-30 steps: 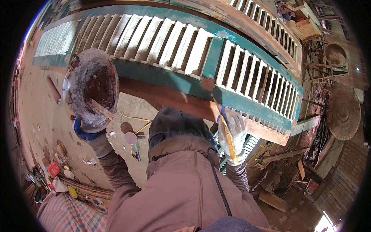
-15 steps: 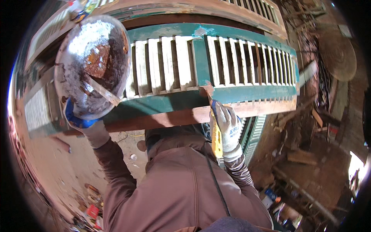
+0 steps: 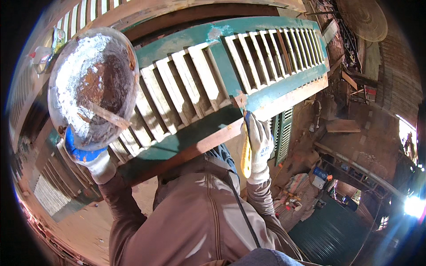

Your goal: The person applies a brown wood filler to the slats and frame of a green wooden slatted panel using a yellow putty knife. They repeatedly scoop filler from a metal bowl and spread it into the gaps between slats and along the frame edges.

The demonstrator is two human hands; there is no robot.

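Note:
My left hand (image 3: 91, 155), in a white and blue glove, grips the near rim of a round bowl (image 3: 133, 95). White powder and reddish-brown paste (image 3: 95, 86) coat its inside, and a flat stick (image 3: 108, 116) lies across the near part. In my right hand (image 3: 259, 144), also gloved, is a yellow-handled knife (image 3: 246, 153) with a narrow blade. Its tip meets a reddish-brown patch (image 3: 240, 100) on the green louvred shutter (image 3: 284, 88), where the middle rail joins the near frame edge. Whether the blade carries paste, I cannot tell.
Another louvred panel (image 3: 177, 17) lies beyond the shutter. A clear plastic container (image 3: 42, 57) stands left of the bowl. Green shutters (image 3: 284, 137) stand below to the right, near a dark green corrugated sheet (image 3: 330, 232) and a loose wood block (image 3: 343, 126).
My view has turned, so the shutter now slants up to the right. The bowl sits slightly further left in view. My right hand keeps the knife at the same patch.

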